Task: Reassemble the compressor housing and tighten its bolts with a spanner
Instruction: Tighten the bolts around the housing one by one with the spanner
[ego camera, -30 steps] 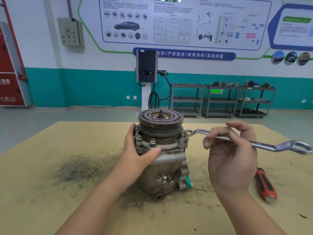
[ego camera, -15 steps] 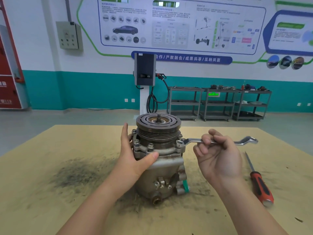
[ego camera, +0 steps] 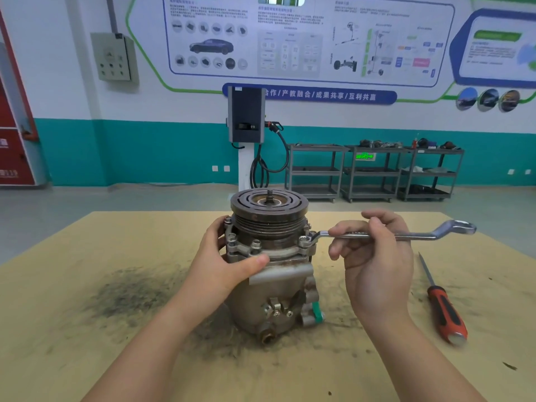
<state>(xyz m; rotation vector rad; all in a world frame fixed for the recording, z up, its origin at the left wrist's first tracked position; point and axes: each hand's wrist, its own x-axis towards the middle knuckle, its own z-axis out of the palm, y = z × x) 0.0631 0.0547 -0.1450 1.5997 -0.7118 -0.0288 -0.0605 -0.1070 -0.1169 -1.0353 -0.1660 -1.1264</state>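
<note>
Compressor (ego camera: 269, 274) stands upright mid-desk (ego camera: 87, 358). Left hand (ego camera: 223, 256) grips its flange to brace against turning; right hand (ego camera: 374, 256) holds the spanner (ego camera: 406, 235), ring seated on a right-side bolt (ego camera: 303, 241) (tightening underway).

Dull, grimy cast-metal compressor (ego camera: 269, 285), shiny chromed spanner (ego camera: 417, 235), matt smudged board tabletop (ego camera: 87, 343).

The right hand (ego camera: 374, 265) hides the spanner (ego camera: 417, 235) shank's middle.
</note>
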